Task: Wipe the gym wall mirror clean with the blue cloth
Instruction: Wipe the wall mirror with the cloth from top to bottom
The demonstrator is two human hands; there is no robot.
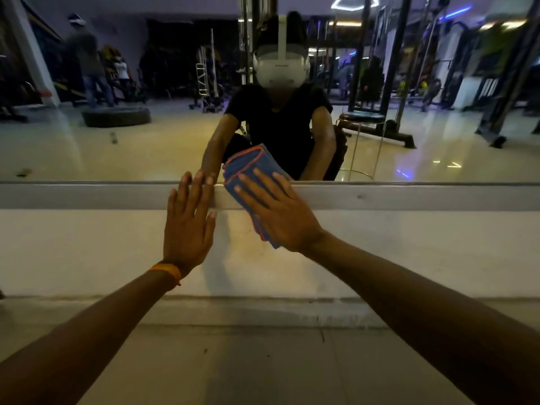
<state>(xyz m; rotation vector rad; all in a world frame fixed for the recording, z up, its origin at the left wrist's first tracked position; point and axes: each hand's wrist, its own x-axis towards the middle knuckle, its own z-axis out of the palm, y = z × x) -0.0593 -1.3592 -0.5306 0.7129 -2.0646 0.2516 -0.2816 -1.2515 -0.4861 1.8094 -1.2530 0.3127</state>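
Blue cloth [245, 171]: pressed flat under spread right hand [277, 211] fingers, for broad mirror [117, 141] contact.
Left hand [187, 226]: fingers straight, together, likely bracing.

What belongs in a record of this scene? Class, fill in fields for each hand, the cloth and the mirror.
left hand: flat, fingers straight, on the wall and frame strip, reaching the lower edge of the mirror
right hand: flat, pressing the blue cloth
blue cloth: folded, orange-edged, lying across frame strip and mirror
mirror: reflects the person, gym floor and machines
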